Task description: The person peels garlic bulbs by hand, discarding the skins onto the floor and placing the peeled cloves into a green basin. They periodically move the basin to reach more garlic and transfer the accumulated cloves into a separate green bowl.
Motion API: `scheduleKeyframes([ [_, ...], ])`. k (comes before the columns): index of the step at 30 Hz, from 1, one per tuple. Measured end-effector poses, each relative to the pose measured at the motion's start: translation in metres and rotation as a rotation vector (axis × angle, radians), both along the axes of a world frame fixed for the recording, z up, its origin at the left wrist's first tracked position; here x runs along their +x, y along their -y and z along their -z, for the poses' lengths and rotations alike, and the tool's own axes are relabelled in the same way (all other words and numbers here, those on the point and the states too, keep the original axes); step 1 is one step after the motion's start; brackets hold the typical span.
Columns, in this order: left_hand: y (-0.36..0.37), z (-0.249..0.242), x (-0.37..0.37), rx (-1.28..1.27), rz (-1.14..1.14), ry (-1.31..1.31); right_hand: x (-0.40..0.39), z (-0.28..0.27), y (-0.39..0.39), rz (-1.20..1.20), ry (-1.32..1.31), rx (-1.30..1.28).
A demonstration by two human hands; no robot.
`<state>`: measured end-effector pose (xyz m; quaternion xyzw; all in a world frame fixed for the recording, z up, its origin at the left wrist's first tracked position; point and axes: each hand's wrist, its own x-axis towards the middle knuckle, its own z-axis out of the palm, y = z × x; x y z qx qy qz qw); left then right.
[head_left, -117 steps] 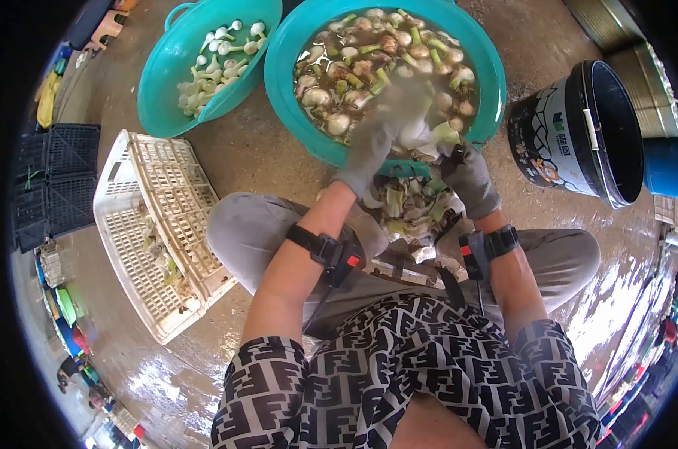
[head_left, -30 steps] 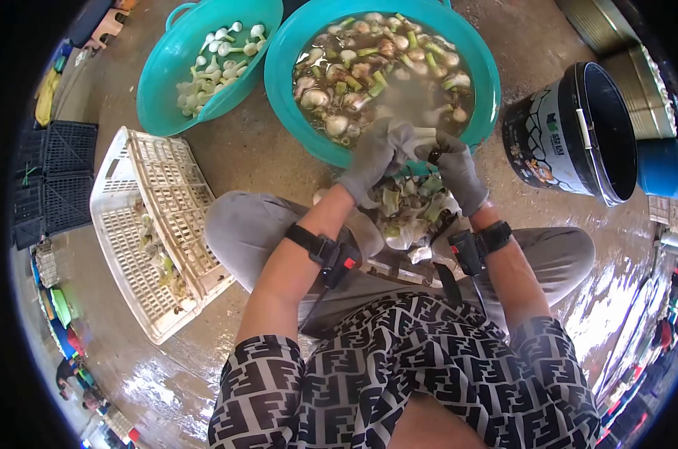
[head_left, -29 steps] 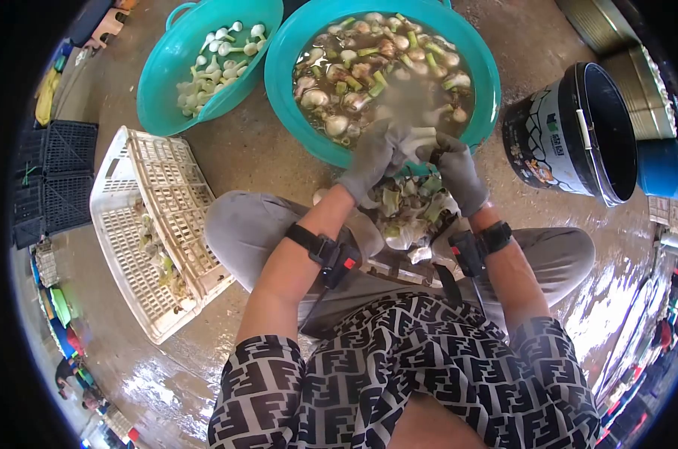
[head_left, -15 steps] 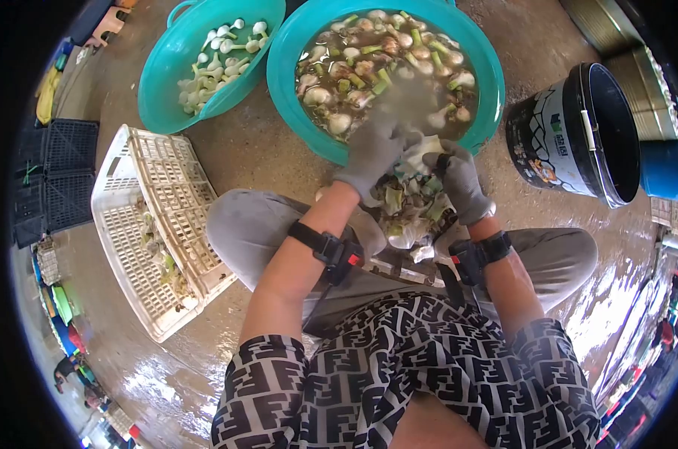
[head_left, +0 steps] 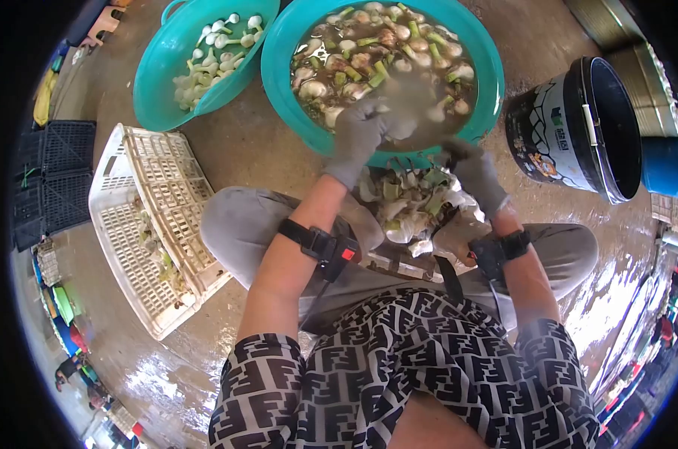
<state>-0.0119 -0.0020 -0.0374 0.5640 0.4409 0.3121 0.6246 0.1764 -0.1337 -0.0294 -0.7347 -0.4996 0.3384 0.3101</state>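
My left hand [head_left: 360,142], in a grey glove, is closed over the near rim of the large teal basin [head_left: 279,90]. A pale garlic bulb [head_left: 402,129] shows at its fingertips, partly blurred. My gloved right hand [head_left: 473,172] is apart from it, at the basin's near right rim, with its fingers dark and smeared by motion. Murky water in the basin holds several garlic bulbs [head_left: 312,89] with green stem stubs. Below the hands, between my feet, lies a heap of garlic peelings [head_left: 410,202].
A second teal basin [head_left: 148,93] holds whiter, peeled garlic [head_left: 204,75]. On the left a white plastic crate [head_left: 151,232] leans with scraps in it. A black bucket [head_left: 571,131] and a blue container [head_left: 664,168] stand right. The floor [head_left: 241,142] is wet.
My hands have parted: the left moved slightly left and up with the garlic bulb, the right moved right. More of the peelings heap now shows between them.
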Motion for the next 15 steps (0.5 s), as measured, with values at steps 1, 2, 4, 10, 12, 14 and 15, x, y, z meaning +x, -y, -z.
scheduleKeyframes([
  [1, 0.003, 0.008, 0.002, 0.111, 0.017, -0.046, -0.007, -0.004, -0.01, 0.112, -0.193, 0.122],
  [2, 0.006, 0.013, 0.005, 0.224, 0.039, -0.093, -0.014, -0.013, -0.02, 0.097, -0.152, 0.186],
  [4, 0.013, 0.001, 0.009, 0.43, 0.072, -0.259, -0.021, -0.007, -0.032, 0.081, -0.063, 0.2],
  [10, 0.018, -0.002, 0.015, 0.364, 0.073, -0.46, -0.039, 0.004, -0.041, 0.047, 0.452, 0.359],
  [12, 0.021, -0.015, 0.015, 0.339, 0.1, -0.456, -0.041, 0.013, -0.042, 0.105, 0.5, 0.378],
  [14, 0.022, -0.017, 0.014, 0.316, 0.129, -0.397, -0.034, 0.018, -0.041, 0.093, 0.513, 0.281],
  [15, 0.019, -0.014, 0.013, 0.306, 0.144, -0.341, -0.029, 0.019, -0.04, 0.086, 0.518, 0.233],
])
